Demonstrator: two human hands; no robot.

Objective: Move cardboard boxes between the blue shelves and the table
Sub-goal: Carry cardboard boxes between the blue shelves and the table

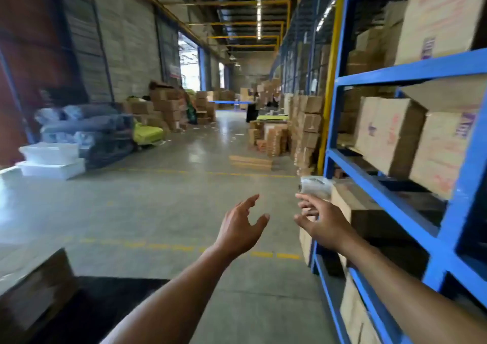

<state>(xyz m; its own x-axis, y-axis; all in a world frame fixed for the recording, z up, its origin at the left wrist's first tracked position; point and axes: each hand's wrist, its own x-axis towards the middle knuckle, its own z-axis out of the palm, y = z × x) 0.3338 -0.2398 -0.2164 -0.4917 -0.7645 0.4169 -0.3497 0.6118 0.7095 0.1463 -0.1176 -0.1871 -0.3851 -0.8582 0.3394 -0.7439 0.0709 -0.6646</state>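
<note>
Both hands are out mid-frame and empty: left hand and right hand, fingers spread wide, palms facing each other. The right one is just beside a cardboard box poking out of the blue shelves on the right side, though I can't tell if it's touching. Bigger boxes sit on the shelf above, and a blurry box sits lower left by the dark table.
</note>
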